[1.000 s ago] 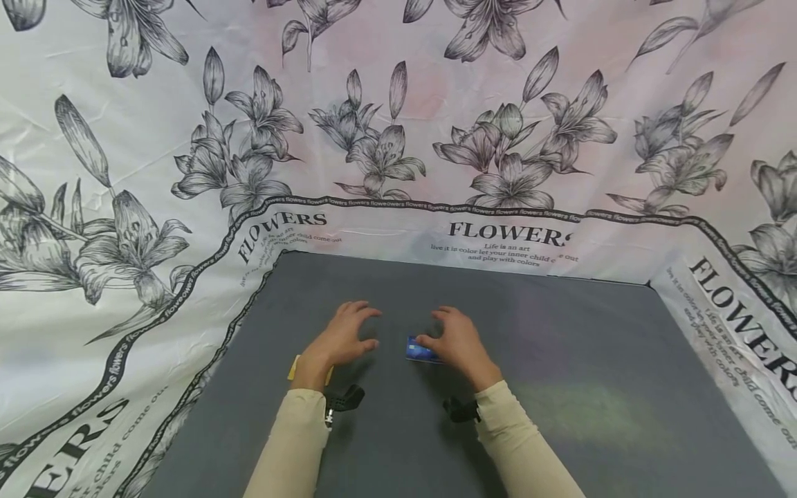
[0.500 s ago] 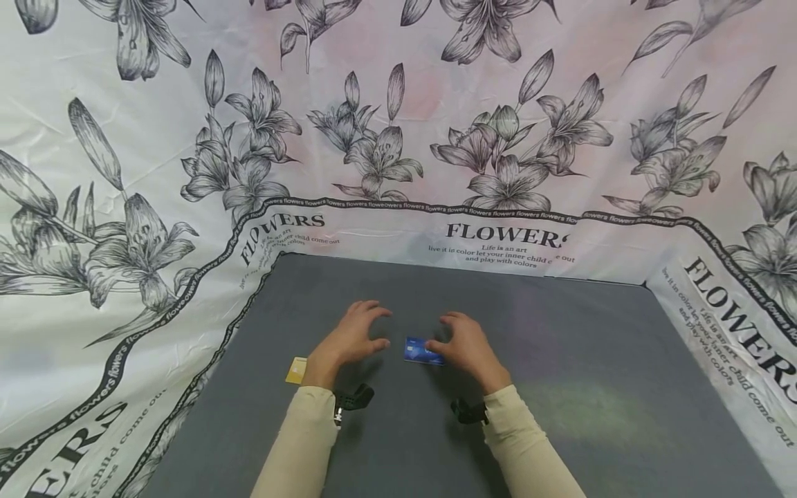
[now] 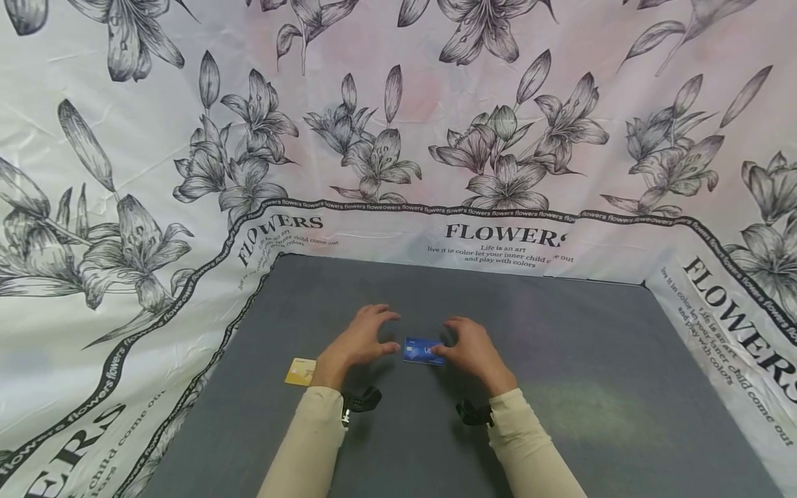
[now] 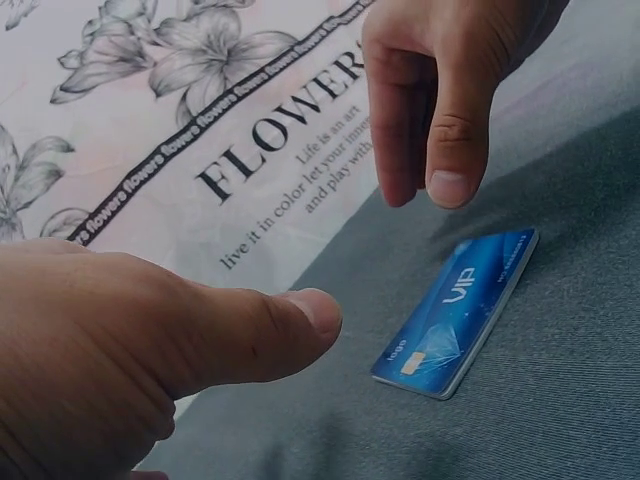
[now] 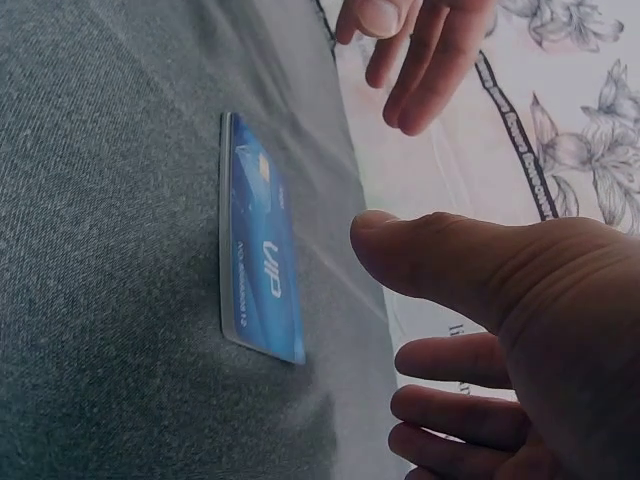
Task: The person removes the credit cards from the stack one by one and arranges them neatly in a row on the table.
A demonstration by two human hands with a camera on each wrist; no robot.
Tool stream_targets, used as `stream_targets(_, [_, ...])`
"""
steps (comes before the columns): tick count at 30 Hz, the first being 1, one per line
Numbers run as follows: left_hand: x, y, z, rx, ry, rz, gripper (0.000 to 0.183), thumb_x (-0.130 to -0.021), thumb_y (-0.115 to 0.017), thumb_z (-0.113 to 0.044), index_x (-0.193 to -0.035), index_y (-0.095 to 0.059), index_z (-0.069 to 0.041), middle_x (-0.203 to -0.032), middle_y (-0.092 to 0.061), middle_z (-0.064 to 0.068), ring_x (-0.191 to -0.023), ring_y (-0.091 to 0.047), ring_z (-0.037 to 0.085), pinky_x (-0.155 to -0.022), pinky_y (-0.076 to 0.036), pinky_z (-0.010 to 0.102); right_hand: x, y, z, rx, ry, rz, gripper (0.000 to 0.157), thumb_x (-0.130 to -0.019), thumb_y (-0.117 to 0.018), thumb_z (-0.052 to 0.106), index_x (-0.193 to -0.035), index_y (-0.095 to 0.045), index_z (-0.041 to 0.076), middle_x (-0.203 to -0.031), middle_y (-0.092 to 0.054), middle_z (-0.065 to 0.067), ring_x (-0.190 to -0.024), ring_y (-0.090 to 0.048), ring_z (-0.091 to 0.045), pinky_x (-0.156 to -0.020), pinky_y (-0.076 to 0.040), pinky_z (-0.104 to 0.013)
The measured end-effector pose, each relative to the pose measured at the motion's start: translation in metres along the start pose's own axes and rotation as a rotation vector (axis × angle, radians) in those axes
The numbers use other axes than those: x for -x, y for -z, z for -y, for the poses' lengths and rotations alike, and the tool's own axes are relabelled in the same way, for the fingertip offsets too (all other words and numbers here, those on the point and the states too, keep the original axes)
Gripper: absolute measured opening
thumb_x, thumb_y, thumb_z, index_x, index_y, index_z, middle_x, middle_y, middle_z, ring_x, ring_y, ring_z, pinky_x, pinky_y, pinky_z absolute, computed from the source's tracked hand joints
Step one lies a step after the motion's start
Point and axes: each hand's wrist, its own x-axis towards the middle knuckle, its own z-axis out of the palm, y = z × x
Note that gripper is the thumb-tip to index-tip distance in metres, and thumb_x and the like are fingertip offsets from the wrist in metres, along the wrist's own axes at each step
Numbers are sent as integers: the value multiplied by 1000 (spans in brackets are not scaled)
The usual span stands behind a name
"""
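A blue VIP card (image 3: 417, 351) lies flat on the grey tabletop, between my two hands. Its chip and white lettering show in the left wrist view, where the card (image 4: 455, 315) has a thick pale edge; whether it is one card or a stack I cannot tell. My left hand (image 3: 363, 337) hovers to its left, thumb and fingers spread apart, holding nothing. From the right, my right hand (image 3: 476, 351) hovers with its thumb partly over the card's right end in the head view. The right wrist view shows that thumb (image 5: 440, 255) apart from the card (image 5: 262, 250).
A yellow card (image 3: 300, 371) lies left of my left wrist, which hides part of it. The grey tabletop (image 3: 560, 332) meets a white floral-printed sheet (image 3: 386, 235) along its back and sides. Each wrist carries a black strap-on device (image 3: 362, 399).
My left hand has moved right, uncovering more of the yellow card. My right hand has shifted slightly right and down, and more of the blue card shows.
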Motion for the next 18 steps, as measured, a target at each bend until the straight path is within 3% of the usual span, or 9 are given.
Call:
stream_targets(7, [-5,-6,1,-2,-28,5,64,-96,-88,-25,-153,-63,-9,-170,-45,22,-161,-36,44,-131,-33,62,1,-3,-5,9,7,11,64,-93,-89,27,-141,-67,-10,-150,-63,-31,-140,-60,-51,-118,-48,-63])
stream_targets(18, [-10,-15,2,20,-18,20,66,-95,-89,-24,-154,-62,-10,-172,-43,22,-164,-30,48,-132,-29,64,4,-7,-14,35,58,21,62,-90,-91,23,-136,-69,-11,-146,-64,-33,-137,-62,-52,-116,-50,-63])
